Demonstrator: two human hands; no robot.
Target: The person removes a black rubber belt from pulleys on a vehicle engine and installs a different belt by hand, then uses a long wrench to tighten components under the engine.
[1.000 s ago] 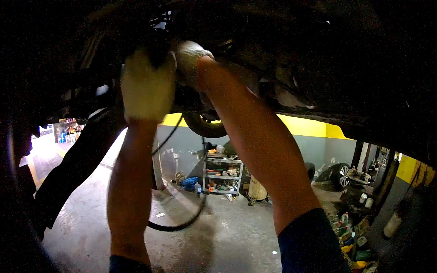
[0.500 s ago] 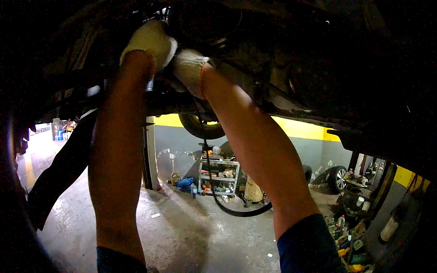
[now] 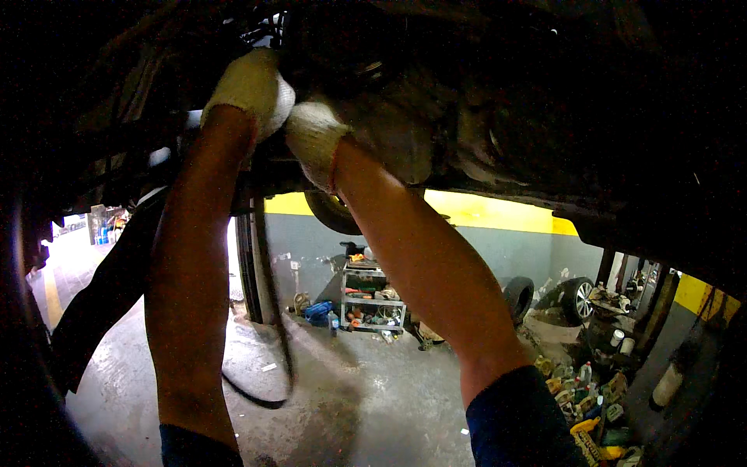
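Overhead is the dark underside of a vehicle. My left hand, in a cream knitted glove, is raised into it beside a light opening among the parts. My right hand, in a matching glove, is just below and right of it, close to or touching it. Both hands' fingers are hidden in shadow and by the gloves, so I cannot tell what they hold. A black hose hangs in a long loop below the vehicle, its upper end unclear. A tire shows behind my wrists.
A dark diagonal beam runs at the left. Behind are a post, a metal shelf cart with clutter, a blue bundle and wheels. Several bottles and containers crowd the floor at right.
My left hand has moved up, then slightly down. My right hand has shifted lower. The hose loop has swung about, ending farther left.
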